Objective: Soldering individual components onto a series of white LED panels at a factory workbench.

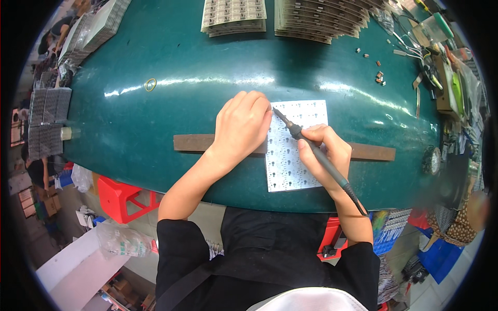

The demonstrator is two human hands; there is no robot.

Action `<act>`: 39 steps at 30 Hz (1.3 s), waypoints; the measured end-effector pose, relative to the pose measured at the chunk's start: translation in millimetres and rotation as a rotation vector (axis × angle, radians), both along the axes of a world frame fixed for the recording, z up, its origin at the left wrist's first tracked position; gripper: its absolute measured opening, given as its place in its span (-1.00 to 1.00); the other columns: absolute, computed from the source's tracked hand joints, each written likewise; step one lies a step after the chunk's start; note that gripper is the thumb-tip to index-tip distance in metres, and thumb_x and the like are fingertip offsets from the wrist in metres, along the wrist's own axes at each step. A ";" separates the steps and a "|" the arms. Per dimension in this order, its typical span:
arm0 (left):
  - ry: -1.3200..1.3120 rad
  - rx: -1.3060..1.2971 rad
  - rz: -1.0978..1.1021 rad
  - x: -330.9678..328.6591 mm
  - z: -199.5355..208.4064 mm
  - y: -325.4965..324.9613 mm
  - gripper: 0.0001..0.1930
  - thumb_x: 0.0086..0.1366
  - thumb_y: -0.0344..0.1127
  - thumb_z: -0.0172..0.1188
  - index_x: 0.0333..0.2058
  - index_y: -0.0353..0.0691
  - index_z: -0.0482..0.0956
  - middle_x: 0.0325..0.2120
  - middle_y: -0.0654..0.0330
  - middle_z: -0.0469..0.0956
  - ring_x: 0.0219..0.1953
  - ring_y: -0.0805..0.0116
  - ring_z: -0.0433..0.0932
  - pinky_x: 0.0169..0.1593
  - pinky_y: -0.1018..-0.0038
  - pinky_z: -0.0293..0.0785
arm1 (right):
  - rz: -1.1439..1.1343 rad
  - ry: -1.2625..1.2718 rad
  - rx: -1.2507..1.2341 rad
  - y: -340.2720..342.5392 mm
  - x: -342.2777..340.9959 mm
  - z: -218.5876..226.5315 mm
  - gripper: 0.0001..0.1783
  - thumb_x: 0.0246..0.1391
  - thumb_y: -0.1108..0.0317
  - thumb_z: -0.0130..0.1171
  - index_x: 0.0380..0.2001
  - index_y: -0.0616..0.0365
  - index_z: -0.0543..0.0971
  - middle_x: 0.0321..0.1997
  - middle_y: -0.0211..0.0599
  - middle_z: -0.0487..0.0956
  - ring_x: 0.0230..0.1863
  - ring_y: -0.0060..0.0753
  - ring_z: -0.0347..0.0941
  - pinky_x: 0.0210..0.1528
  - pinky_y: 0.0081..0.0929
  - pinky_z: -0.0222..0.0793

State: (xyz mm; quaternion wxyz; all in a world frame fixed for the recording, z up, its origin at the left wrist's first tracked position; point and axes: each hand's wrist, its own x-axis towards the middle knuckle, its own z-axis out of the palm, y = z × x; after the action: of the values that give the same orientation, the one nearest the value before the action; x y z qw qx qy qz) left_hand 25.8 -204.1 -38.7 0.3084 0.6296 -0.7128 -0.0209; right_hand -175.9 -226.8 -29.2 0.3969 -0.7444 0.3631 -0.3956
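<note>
A white circuit board point(290, 179) with rows of small dark marks lies on the green table, across a dark bar point(373, 152). My right hand point(332, 153) grips a soldering iron point(326, 163) like a pen. The iron slants up and left, its tip near the board's upper left edge. Beside that edge, my left hand point(243, 122) is closed with its fingers curled, close to the iron's tip. Whatever those fingers pinch, if anything, is hidden behind the hand.
Stacks of panels point(233, 15) stand at the far edge, with more panel stacks point(49, 122) on the left. A yellow rubber band point(150, 84) and small loose parts point(380, 78) lie on the table. Cables and a green-lidded jar point(438, 28) crowd the right. A red stool point(116, 199) stands left.
</note>
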 end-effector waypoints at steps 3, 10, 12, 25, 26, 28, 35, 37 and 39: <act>0.026 -0.002 -0.049 2.5 2.8 -2.2 -0.91 0.08 -0.50 0.27 -0.42 -0.23 0.55 -0.36 0.27 0.57 -0.35 0.23 0.53 -0.26 0.37 0.49 | 0.012 0.016 -0.002 -2.2 -2.6 4.0 -0.83 -0.08 0.55 0.32 -0.37 0.31 0.56 -0.43 -0.18 0.60 -0.47 -0.43 0.52 -0.41 -0.55 0.43; 0.077 0.043 -0.079 16.7 10.8 -4.4 -0.92 0.09 -0.48 0.23 -0.38 -0.25 0.60 -0.32 0.21 0.62 -0.32 0.20 0.54 -0.20 0.36 0.51 | -0.044 -0.130 -0.003 -9.1 -5.0 -3.5 -0.82 -0.09 0.55 0.31 -0.35 0.32 0.57 -0.43 -0.22 0.57 -0.47 -0.49 0.45 -0.44 -0.60 0.33; 0.040 0.063 -0.023 28.5 9.6 6.6 -0.87 0.05 -0.45 0.26 -0.36 -0.23 0.60 -0.29 0.21 0.62 -0.25 0.14 0.55 -0.14 0.31 0.52 | -0.016 -0.114 0.046 -4.7 3.4 1.0 -0.83 -0.03 0.54 0.29 -0.31 0.32 0.58 -0.40 -0.24 0.56 -0.43 -0.53 0.44 -0.36 -0.59 0.36; 0.121 -0.135 -0.057 3.5 -43.9 0.6 -0.92 -0.02 -0.36 0.19 -0.57 -0.22 0.52 -0.45 0.17 0.46 -0.30 0.13 0.45 -0.31 0.25 0.43 | -0.012 0.123 -0.016 -10.2 -61.8 29.8 -0.72 0.16 0.45 0.22 -0.08 0.35 0.54 -0.17 0.03 0.58 -0.21 -0.18 0.52 -0.15 -0.33 0.48; 0.120 -0.146 -0.057 2.5 -46.9 -1.1 -0.92 -0.02 -0.36 0.19 -0.57 -0.22 0.53 -0.45 0.17 0.46 -0.30 0.13 0.45 -0.32 0.24 0.43 | -0.201 0.192 -0.125 -16.0 -95.8 16.8 -0.74 0.20 0.39 0.18 -0.11 0.35 0.56 -0.19 -0.01 0.59 -0.22 -0.21 0.52 -0.17 -0.31 0.47; 0.150 -0.162 -0.082 3.4 -48.7 -4.1 -0.92 -0.01 -0.37 0.17 -0.56 -0.23 0.54 -0.44 0.17 0.47 -0.31 0.13 0.43 -0.33 0.22 0.41 | -0.597 0.318 -0.322 -29.3 -133.7 -1.5 -0.68 0.28 0.26 0.09 -0.16 0.35 0.60 -0.24 -0.08 0.59 -0.25 -0.26 0.51 -0.22 -0.26 0.45; 0.093 -0.087 -0.081 7.3 -46.8 -11.6 -0.92 0.03 -0.41 0.14 -0.53 -0.27 0.57 -0.44 0.17 0.48 -0.30 0.13 0.43 -0.30 0.22 0.41 | -0.458 -0.068 -0.502 -75.2 -145.4 -23.1 -0.67 0.28 0.24 0.10 -0.16 0.36 0.59 -0.25 -0.07 0.59 -0.24 -0.24 0.51 -0.20 -0.27 0.45; 0.110 -0.095 -0.085 8.9 -44.8 -8.9 -0.92 0.04 -0.41 0.14 -0.52 -0.27 0.57 -0.43 0.16 0.48 -0.30 0.13 0.44 -0.29 0.22 0.41 | -0.430 -0.177 -0.556 -81.3 -154.0 -24.7 -0.67 0.27 0.24 0.11 -0.17 0.36 0.58 -0.25 -0.07 0.59 -0.24 -0.23 0.51 -0.19 -0.27 0.45; 0.123 -0.098 -0.091 8.5 -45.2 -8.3 -0.92 0.04 -0.41 0.15 -0.51 -0.27 0.58 -0.42 0.16 0.48 -0.30 0.13 0.44 -0.28 0.22 0.42 | -0.403 -0.286 -0.607 -85.2 -163.2 -27.6 -0.67 0.27 0.23 0.11 -0.17 0.36 0.58 -0.25 -0.07 0.59 -0.23 -0.23 0.51 -0.19 -0.27 0.46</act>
State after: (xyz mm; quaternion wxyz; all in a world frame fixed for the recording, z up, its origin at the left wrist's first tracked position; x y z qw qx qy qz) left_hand 34.3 -212.4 -83.9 0.3809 0.5780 -0.7206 -0.0388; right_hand -339.0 -312.0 -56.9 0.1195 -0.6790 0.3093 -0.6550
